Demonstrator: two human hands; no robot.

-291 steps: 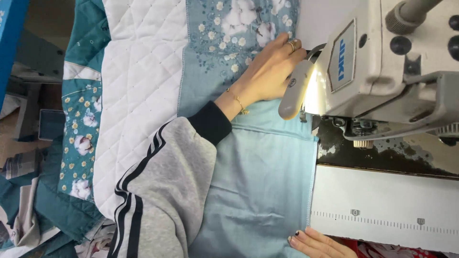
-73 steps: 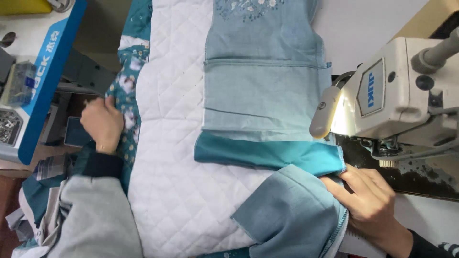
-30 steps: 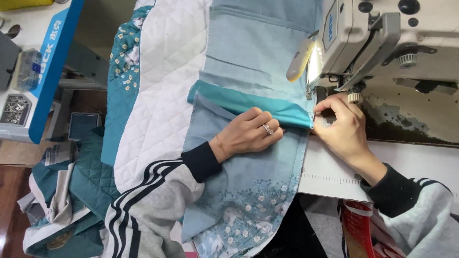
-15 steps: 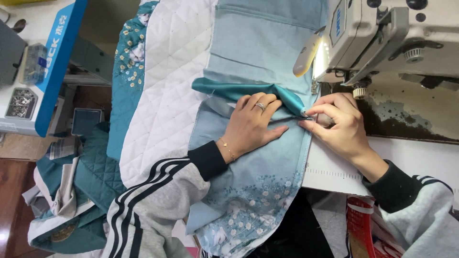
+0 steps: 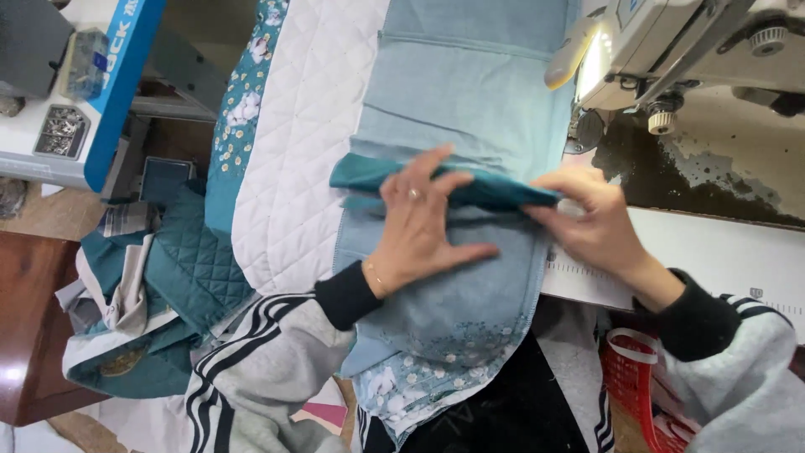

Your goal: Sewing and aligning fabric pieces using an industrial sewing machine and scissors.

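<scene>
My left hand point(image 5: 419, 225) lies flat, fingers spread, on a light blue fabric panel point(image 5: 470, 92), pressing down a folded dark teal strip point(image 5: 360, 174) that crosses it. My right hand point(image 5: 591, 222) pinches the right end of that teal strip at the fabric's edge, just below the sewing machine head point(image 5: 671, 42) and its lit lamp. A white quilted layer point(image 5: 302, 134) runs beside the blue panel on the left. The blue panel's near end carries a floral print point(image 5: 419, 373).
The white machine table point(image 5: 738, 252) with a ruler strip lies to the right. A heap of teal quilted pieces point(image 5: 159, 277) sits at the left. A blue-edged table point(image 5: 109, 92) with small parts boxes stands at upper left. A red basket point(image 5: 637, 386) is at lower right.
My left hand has slid slightly up onto the teal fold, and my right hand has shifted along the fabric edge. The view has moved closer.
</scene>
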